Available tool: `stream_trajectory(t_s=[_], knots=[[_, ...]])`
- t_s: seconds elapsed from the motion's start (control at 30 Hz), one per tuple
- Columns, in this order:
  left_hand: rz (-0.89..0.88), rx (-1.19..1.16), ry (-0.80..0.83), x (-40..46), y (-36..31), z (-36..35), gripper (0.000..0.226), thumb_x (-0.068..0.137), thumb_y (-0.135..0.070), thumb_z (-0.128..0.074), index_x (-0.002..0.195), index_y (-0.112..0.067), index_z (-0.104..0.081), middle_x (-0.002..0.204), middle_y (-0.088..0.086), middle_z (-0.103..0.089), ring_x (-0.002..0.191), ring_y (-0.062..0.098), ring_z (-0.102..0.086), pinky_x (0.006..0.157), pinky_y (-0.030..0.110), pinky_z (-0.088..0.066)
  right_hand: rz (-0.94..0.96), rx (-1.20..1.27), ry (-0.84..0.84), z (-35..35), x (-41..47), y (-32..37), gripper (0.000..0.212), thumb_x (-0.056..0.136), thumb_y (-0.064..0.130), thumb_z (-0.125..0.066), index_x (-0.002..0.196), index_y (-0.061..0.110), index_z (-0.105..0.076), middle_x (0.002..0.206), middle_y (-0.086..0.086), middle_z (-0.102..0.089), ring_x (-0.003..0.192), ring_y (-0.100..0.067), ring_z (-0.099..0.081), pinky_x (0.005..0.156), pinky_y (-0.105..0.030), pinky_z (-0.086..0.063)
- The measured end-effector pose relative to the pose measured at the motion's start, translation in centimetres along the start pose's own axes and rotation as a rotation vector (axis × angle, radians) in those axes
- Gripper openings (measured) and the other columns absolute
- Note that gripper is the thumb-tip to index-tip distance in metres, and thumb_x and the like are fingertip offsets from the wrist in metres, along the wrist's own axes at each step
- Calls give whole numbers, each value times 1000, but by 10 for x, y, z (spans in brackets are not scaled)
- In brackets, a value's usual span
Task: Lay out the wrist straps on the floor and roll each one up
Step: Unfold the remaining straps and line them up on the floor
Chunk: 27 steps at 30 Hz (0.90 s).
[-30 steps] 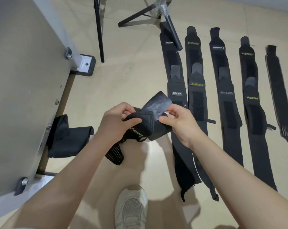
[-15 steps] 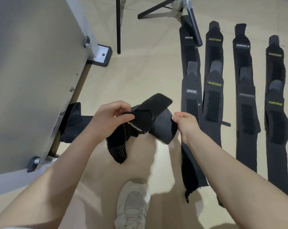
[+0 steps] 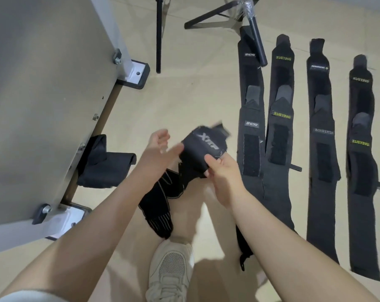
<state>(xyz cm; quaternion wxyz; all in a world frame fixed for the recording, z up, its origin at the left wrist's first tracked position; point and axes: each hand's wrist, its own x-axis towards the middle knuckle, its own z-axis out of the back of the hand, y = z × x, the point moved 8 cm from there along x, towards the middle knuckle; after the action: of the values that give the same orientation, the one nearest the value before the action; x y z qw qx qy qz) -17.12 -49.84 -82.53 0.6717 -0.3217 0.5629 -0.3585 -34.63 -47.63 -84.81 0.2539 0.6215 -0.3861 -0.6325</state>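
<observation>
Right hand [image 3: 222, 177] fingers grasp the wrist strap [image 3: 201, 152] top; its tail hangs down-left toward the floor [image 3: 195, 101]; left hand [image 3: 157, 147] released, just left of it.

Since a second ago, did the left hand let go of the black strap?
Yes. The left hand opened, away from the black strap, toward the grey metal table.

Under me is a smooth beige floor [image 3: 184, 101], evenly lit, with soft shadows near my white shoe [image 3: 171, 269]. To my left stands a grey metal table [image 3: 43, 83] on bolted feet, dark cloth [image 3: 104, 166] bunched beneath it. Ahead, black tripod legs [image 3: 208, 18] spread across the floor.
</observation>
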Motion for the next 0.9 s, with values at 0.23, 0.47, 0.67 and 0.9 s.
stream_trajectory(t_s=[0.23, 0.47, 0.67, 0.9], knots=[[-112, 647, 164, -16, 52, -33, 17, 86, -27, -64, 100, -19, -58, 94, -5, -65, 88, 13, -60, 70, 21, -43, -173, 395, -59, 13, 6, -1, 9, 96, 8, -51, 101, 13, -57, 94, -12, -62, 78, -19, -59, 83, -27, -52], [-65, 1031, -108, 0, 38, 26, 15, 90, -6, -39, 98, -13, -50, 80, 3, -54, 76, 26, -56, 61, 35, -44, -123, 426, -371, 51, 11, 17, 19, 96, 2, -49, 112, 9, -54, 112, -10, -64, 101, -25, -63, 73, -31, -55], [-22, 1043, 181, 17, 47, 14, 43, 88, -5, -46, 130, -12, -43, 133, 8, -46, 115, 27, -49, 88, 33, -44, -28, 155, 47, 30, 8, 37, 58, 98, 0, -41, 142, 37, -34, 135, 3, -52, 120, -17, -55, 99, -40, -47], [151, -212, 320, -3, -20, -60, 45, 100, -42, -33, 127, -10, -50, 111, 5, -64, 96, 19, -60, 94, 30, -44, 25, -73, 279, 27, -9, 47, 86, 92, -14, -42, 150, 38, -6, 112, 12, -62, 102, -2, -63, 76, -17, -52]])
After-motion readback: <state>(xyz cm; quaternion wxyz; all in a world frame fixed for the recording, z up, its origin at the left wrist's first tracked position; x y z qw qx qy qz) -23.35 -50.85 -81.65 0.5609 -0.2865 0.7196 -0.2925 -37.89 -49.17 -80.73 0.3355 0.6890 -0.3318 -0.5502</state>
